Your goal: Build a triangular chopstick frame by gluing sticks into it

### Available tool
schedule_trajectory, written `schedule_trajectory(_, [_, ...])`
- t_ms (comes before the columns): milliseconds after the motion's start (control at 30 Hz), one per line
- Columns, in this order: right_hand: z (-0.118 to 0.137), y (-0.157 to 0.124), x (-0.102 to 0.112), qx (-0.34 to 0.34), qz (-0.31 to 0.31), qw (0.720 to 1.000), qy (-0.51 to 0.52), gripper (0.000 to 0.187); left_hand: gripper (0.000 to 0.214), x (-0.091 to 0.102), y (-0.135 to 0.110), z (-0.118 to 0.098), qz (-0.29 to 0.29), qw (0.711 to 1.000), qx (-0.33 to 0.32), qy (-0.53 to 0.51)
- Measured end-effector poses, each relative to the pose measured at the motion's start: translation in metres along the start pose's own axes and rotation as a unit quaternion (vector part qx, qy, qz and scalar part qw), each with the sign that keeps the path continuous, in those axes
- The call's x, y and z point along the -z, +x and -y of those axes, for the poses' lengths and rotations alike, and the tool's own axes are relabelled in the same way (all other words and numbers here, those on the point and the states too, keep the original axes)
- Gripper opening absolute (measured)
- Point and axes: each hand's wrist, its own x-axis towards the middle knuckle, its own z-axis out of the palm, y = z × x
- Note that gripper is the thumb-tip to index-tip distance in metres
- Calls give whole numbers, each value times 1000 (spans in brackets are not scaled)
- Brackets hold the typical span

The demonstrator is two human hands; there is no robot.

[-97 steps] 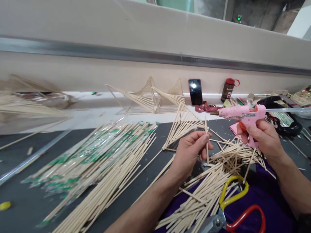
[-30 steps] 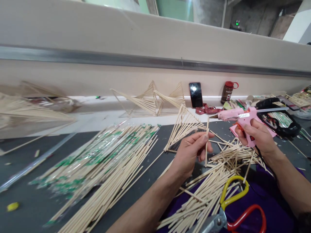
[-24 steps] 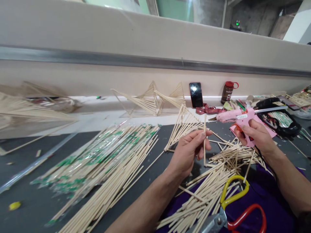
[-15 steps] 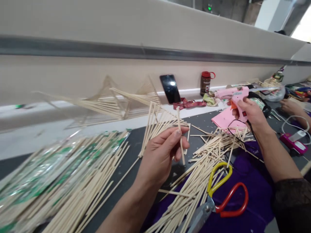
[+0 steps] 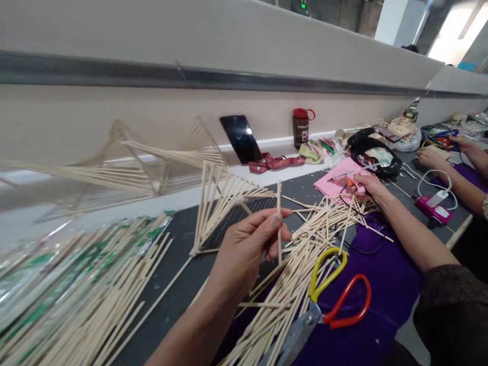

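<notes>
Between thumb and fingers, my left hand [image 5: 253, 239] pinches a short wooden stick [image 5: 279, 203], held nearly upright. My right hand [image 5: 368, 187] is wrapped round the handle of a pink glue gun [image 5: 353, 184], low over a pink sheet [image 5: 331, 176]. Behind my left hand stands a fan-shaped frame of glued sticks [image 5: 224, 203]. A pile of loose sticks [image 5: 305, 254] spreads under and beside both hands. Scissors with one yellow and one red handle [image 5: 311, 319] lie on the pile's near side, over purple cloth [image 5: 385, 295].
Bagged sticks [image 5: 76, 274] cover the left side. Along the wall are a larger stick structure [image 5: 160, 173], a phone [image 5: 241, 138], a red strap [image 5: 276, 162] and a red-capped bottle [image 5: 301, 127]. A magenta power adapter [image 5: 433, 209] and another person's hands [image 5: 434, 158] are at right.
The glue gun has come down and its nozzle is now just above the pink sheet. My left hand keeps the stick, now more upright. The view has swung to the right.
</notes>
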Motion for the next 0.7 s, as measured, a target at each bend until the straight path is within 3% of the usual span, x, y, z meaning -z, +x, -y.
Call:
schedule_trajectory(233, [22, -18, 15, 51, -75, 969, -230, 28, 31, 2, 1, 0, 10, 1000, -1, -9])
schedule_trajectory(333, [39, -33, 7, 140, -90, 935, -312, 19, 29, 8, 0, -9, -18, 1000, -6, -14])
schedule_trajectory(400, [54, -46, -10, 203, -17, 931, -304, 23, 28, 13, -2, -18, -46, 999, -25, -14])
schedule_trajectory(500, [83, -68, -51, 215, 121, 957, -154, 24, 26, 22, -5, -31, -87, 995, -58, -7])
schedule_trajectory(567, [104, -81, -83, 224, 198, 951, -76, 19, 24, 26, -6, -37, -113, 991, -77, 2])
schedule_trajectory(700, [134, -98, -140, 226, 284, 932, 14, 17, 21, 28, -8, -37, -123, 986, -104, 34])
